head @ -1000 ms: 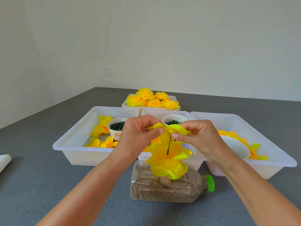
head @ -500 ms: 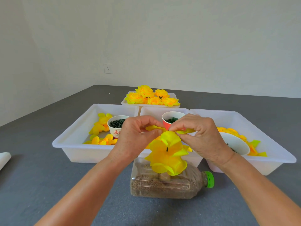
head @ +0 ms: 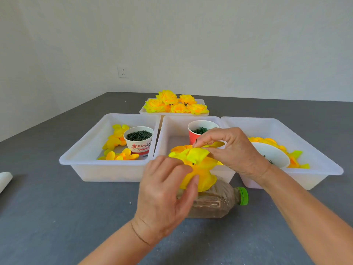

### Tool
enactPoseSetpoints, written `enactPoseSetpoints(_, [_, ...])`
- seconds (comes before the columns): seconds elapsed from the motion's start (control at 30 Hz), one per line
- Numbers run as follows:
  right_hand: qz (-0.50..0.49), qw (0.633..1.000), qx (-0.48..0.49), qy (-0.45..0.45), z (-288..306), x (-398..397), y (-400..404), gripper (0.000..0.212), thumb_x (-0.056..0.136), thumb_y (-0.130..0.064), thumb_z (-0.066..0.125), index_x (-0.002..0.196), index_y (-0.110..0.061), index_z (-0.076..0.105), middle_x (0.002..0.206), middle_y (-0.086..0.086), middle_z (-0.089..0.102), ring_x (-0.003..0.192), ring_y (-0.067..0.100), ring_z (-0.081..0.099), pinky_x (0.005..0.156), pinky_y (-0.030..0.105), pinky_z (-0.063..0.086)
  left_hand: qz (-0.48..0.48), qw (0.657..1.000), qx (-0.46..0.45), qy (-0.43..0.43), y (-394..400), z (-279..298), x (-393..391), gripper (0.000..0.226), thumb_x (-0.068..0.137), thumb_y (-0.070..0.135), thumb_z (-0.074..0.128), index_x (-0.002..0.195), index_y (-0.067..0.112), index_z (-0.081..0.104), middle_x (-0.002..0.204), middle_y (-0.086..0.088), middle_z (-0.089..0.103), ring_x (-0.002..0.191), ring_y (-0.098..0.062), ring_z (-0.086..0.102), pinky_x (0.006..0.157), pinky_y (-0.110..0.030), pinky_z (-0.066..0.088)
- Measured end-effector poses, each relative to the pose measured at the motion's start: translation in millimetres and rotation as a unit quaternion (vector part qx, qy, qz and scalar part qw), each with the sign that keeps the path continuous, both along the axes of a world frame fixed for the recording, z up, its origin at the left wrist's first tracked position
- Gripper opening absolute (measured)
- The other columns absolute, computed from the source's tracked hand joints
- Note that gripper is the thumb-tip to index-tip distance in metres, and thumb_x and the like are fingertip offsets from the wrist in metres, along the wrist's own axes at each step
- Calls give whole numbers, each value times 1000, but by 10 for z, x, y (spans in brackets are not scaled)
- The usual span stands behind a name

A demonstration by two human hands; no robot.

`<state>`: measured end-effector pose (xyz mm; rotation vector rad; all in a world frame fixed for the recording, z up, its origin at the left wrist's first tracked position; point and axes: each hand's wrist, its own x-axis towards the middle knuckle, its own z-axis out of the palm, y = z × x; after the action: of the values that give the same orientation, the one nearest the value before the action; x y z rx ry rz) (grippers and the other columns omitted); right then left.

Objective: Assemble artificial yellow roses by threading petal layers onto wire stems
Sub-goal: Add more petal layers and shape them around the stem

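A: Where is there room?
B: Bare grey table [head: 57, 217] at eight o'clock; tub rims crowd twelve.
A: What changed?
B: The left hand [head: 164, 196] dropped from the top petals and now grasps the rose [head: 198, 169] from below; the right hand [head: 231, 150] pinches a petal layer [head: 215, 144] at its top, above the bottle [head: 215, 203].
A: Containers?
B: Left tub [head: 80, 159]: petals, a cup [head: 138, 139] of dark bits. Far tray [head: 202, 113]: finished roses.

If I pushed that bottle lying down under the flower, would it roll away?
Probably not far. The bottle lies on its side on the grey table, but its body looks flat-sided and ribbed, so it would likely slide or rock. It seems packed with brownish grains, so probably heavy for its size.
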<state>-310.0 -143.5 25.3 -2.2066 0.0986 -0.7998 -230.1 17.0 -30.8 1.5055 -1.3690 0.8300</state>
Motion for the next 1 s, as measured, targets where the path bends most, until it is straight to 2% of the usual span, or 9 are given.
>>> enactPoseSetpoints(0.1, [3,1000,14,0,1,-16,14,14,76,1,72,82,-10,75,85,7,73,83,20,67,80,35,55,27,997,69,-9,-30,-100,-69,27,88,34,57,93,12,73,94,-4,65,84,-27,58,73,-41,45])
enactPoseSetpoints(0.2, [6,1000,17,14,-6,-39,4,13,77,2,70,86,-7,75,87,8,73,86,19,67,82,31,54,26,994,102,-19,-35,-182,-95,27,88,38,56,93,18,73,104,-5,64,92,-27,57,78,-42,43])
enactPoseSetpoints(0.27, [10,1000,3,18,-8,-52,-1,17,78,6,68,87,-7,74,89,5,72,88,14,65,83,25,52,4,997,80,7,-13,-221,-89,23,88,34,57,91,17,73,104,-4,63,93,-25,56,79,-43,44])
enactPoseSetpoints(0.37, [22,1000,-11,13,-20,-60,18,24,76,11,67,90,-7,73,86,-1,68,86,6,62,81,15,48,-11,996,-11,88,-5,-188,-24,16,84,22,61,96,12,63,102,-4,58,95,-22,55,81,-39,46])
enactPoseSetpoints(0.47, [24,1000,-13,6,-32,-51,23,29,76,12,67,91,-12,71,85,-1,67,85,6,62,80,13,47,42,988,-50,143,-62,-38,67,36,77,19,67,108,11,52,109,-5,53,105,-19,49,92,-25,42])
enactPoseSetpoints(0.6, [20,1000,-14,4,-42,-49,23,31,75,9,69,89,-19,70,83,-3,68,83,7,62,79,18,49,18,977,22,211,-121,145,163,40,69,12,68,109,13,62,105,12,54,103,-10,48,88,-7,33])
enactPoseSetpoints(0.7, [17,1000,-8,10,-60,-49,31,28,74,8,71,88,-15,72,86,1,70,86,11,64,81,26,53,2,970,92,224,-149,191,205,44,67,0,73,106,19,66,98,25,53,101,-8,50,84,-6,33])
enactPoseSetpoints(0.83, [41,999,-13,4,-57,-67,39,30,70,10,72,90,-13,72,85,2,70,85,11,64,79,18,51,-14,962,131,239,-160,200,196,38,70,4,75,103,21,69,96,16,62,97,-10,56,78,-8,37])
enactPoseSetpoints(1.0, [50,999,11,13,-83,-69,4,33,71,14,69,91,-11,71,87,-1,70,84,1,64,76,11,49,-42,957,137,252,-159,204,177,38,69,5,75,101,25,69,95,17,62,95,-4,54,75,-5,37])
